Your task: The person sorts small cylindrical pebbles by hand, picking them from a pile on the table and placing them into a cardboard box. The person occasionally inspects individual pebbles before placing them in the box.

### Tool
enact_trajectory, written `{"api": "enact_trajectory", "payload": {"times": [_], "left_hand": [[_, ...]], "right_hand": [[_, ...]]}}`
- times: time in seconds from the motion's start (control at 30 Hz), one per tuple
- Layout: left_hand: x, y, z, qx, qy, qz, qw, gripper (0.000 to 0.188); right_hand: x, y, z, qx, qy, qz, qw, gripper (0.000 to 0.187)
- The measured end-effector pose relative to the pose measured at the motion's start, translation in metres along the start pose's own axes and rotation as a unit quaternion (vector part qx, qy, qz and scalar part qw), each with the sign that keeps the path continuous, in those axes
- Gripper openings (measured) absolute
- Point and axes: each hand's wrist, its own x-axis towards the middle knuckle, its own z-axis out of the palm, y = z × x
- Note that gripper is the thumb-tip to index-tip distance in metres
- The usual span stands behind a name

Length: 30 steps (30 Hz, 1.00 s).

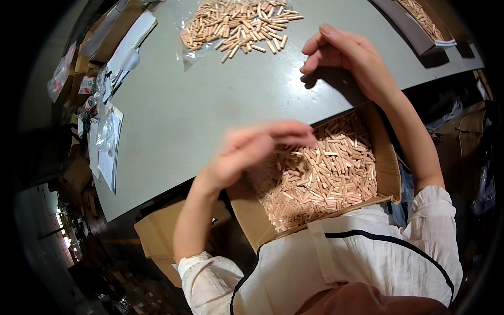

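Shifting loose pegs seems the step in hand. The left hand [254, 147] blurs above the box [389, 170] of wooden pegs [336, 176] at 4 o'clock, grip unclear; the right hand [353, 53], fingers loosely parted, hovers over the tabletop [173, 136] near 1 o'clock. Gathering from the peg pile [236, 26] at 12 o'clock would call for cupping.

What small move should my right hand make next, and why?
I'd probably ease the right hand sideways toward the loose pegs at the near edge of the pile. It hovers over the table just beside them, with no pegs showing in it, and they lie spread out. The left hand is blurred over the box.
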Motion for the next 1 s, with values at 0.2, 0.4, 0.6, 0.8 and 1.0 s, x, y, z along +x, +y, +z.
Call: {"api": "enact_trajectory", "payload": {"times": [0.2, 0.4, 0.6, 0.8, 1.0], "left_hand": [[0.052, 0.006, -0.078, 0.421, 0.279, 0.113, 0.856, 0.033], [0.129, 0.002, -0.159, 0.636, 0.28, 0.193, 0.693, 0.032], [0.194, 0.044, -0.168, 0.672, 0.371, -0.068, 0.638, 0.053], [0.199, 0.069, -0.132, 0.644, 0.278, -0.179, 0.69, 0.055], [0.194, 0.069, -0.059, 0.634, 0.202, -0.162, 0.729, 0.055]], "right_hand": [[0.007, 0.009, -0.006, -0.025, 0.004, -0.054, 0.998, 0.043], [0.009, 0.006, 0.007, -0.042, 0.05, -0.08, 0.995, 0.043], [0.02, 0.011, -0.003, 0.072, 0.056, -0.014, 0.996, 0.044], [0.018, 0.015, 0.005, -0.009, 0.049, -0.078, 0.996, 0.042], [0.011, 0.019, -0.011, -0.063, 0.048, -0.081, 0.994, 0.039]]}}
